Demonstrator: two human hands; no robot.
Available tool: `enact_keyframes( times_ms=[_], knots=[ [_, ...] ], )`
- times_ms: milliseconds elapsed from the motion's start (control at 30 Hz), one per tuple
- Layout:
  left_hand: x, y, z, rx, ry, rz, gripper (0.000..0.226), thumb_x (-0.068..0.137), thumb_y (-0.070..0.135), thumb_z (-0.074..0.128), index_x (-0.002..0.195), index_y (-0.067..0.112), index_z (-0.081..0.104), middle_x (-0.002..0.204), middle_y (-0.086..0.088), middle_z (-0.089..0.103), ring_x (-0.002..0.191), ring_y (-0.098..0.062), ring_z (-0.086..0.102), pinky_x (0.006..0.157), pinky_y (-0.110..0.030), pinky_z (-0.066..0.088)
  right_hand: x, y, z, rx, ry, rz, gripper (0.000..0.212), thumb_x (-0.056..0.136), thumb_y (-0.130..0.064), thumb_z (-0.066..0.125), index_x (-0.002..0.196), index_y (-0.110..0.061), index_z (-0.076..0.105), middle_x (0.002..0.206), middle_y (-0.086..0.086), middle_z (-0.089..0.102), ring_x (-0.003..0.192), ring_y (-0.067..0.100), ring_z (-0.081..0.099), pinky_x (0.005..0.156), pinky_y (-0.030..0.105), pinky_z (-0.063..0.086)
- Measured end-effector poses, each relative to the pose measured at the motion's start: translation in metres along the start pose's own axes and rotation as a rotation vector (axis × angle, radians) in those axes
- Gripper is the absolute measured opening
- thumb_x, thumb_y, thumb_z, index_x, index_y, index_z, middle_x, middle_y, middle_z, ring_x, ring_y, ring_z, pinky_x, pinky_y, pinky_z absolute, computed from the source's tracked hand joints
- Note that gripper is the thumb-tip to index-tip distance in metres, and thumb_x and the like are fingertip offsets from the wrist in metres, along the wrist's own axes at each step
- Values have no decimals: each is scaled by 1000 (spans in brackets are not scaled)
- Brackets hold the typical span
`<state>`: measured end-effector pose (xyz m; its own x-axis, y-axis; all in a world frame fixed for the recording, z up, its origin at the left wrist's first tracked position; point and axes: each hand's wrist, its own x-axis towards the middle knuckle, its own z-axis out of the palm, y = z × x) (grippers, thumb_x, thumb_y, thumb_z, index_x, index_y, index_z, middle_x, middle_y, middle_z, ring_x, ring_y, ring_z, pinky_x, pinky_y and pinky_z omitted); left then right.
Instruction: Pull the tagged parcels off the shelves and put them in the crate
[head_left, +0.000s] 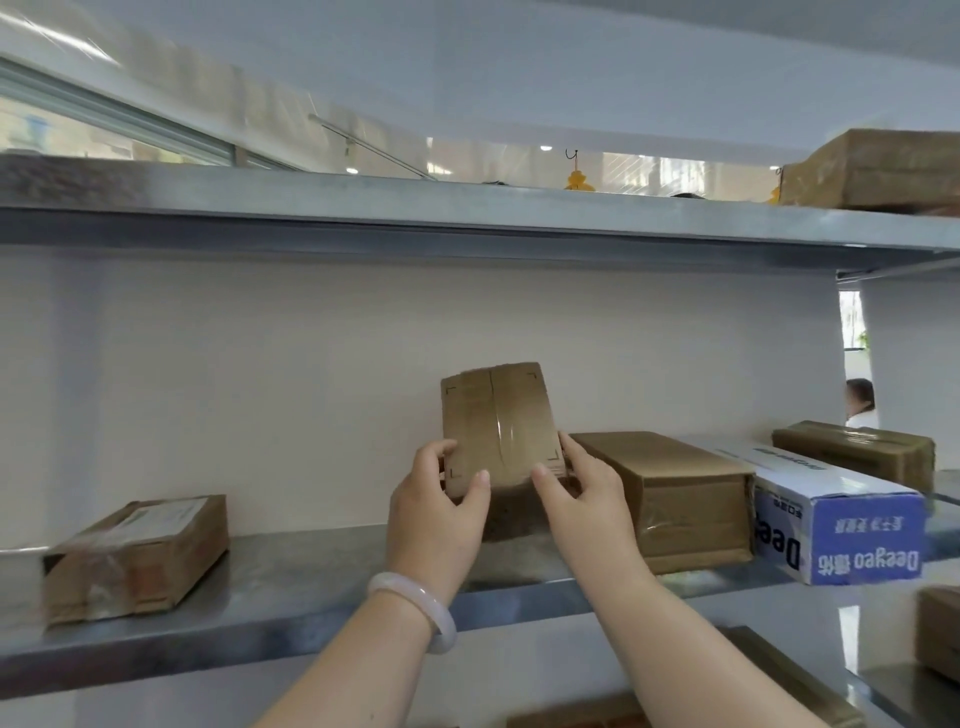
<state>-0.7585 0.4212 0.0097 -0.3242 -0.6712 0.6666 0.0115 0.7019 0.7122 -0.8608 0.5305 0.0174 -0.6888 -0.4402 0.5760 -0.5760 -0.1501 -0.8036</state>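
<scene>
A small brown cardboard parcel (498, 421), sealed with clear tape, is tipped up on end over the middle metal shelf (291, 577). My left hand (436, 509) grips its lower left edge and my right hand (582, 493) grips its lower right edge. A white bangle sits on my left wrist. The parcel's face toward me shows tape and corner marks, and no tag is visible on it. No crate is in view.
On the same shelf lie a labelled brown parcel (135, 556) at the left, a long brown box (670, 499) beside my right hand, a blue-and-white box (836, 519) and another brown parcel (857, 452). A brown parcel (878, 171) rests on the upper shelf. A person (860, 400) stands far right.
</scene>
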Motion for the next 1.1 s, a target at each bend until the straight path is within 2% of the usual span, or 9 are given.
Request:
enact_keyframes(
  times_ms=[267,500,667,733,800,867,900,1000,1100],
  knots=[
    [-3,9,-18,-233,-149,-169,101,59,68,79,145,35,37,135,12,50,121,-8,51,104,-31,43,-45,-12,16,-204,-66,-233,42,99,-42,36,133,-65,29,152,-22,24,142,1,12,117,33,13],
    [-7,8,-33,-395,-155,-186,57,48,62,78,98,61,51,108,24,65,102,7,61,87,-19,48,-53,-19,18,-277,-116,-345,44,100,-29,44,140,-47,39,149,-21,32,139,1,18,118,32,15],
    [-7,0,-46,-526,-203,-293,91,53,59,75,136,35,46,124,7,66,113,-13,64,101,-39,50,-36,-18,6,-209,39,-196,59,94,-33,58,148,-31,34,152,-13,30,141,5,20,116,31,19],
    [-7,0,-51,-579,-245,-344,87,56,61,71,136,35,49,119,5,70,106,-15,68,85,-34,57,-29,-20,-2,-72,50,9,67,92,-34,62,150,-29,30,150,-11,31,136,4,26,110,26,23],
    [-9,-1,-52,-571,-278,-374,72,60,62,67,128,42,55,113,7,73,99,-14,70,68,-25,56,-29,-21,-4,144,-54,170,51,92,-33,63,140,-34,45,134,-18,47,119,-6,44,98,14,33],
    [-11,-2,-49,-550,-317,-371,46,73,57,61,118,46,62,109,11,73,97,-11,71,69,-23,54,-31,-18,-2,211,-91,138,20,94,-25,61,105,-41,65,108,-28,66,92,-19,56,73,0,40],
    [-12,-4,-47,-521,-325,-362,32,81,53,57,112,48,65,107,14,74,95,-7,70,72,-22,52,-33,-16,0,203,-90,85,23,94,-21,59,95,-43,65,99,-29,68,86,-20,57,66,-2,39],
    [-11,-9,-47,-321,-237,-260,21,99,34,50,107,42,68,109,12,73,97,-4,65,77,-21,47,-40,-20,0,224,-98,-26,35,95,-14,58,102,-48,61,97,-34,66,93,-18,58,69,-2,41],
    [-12,-12,-48,-243,-129,-143,41,98,21,57,137,33,54,121,9,67,109,-10,63,90,-22,50,-45,-22,3,135,-84,-131,36,95,-16,58,114,-47,60,114,-30,61,110,-11,54,84,7,44]
  ],
)
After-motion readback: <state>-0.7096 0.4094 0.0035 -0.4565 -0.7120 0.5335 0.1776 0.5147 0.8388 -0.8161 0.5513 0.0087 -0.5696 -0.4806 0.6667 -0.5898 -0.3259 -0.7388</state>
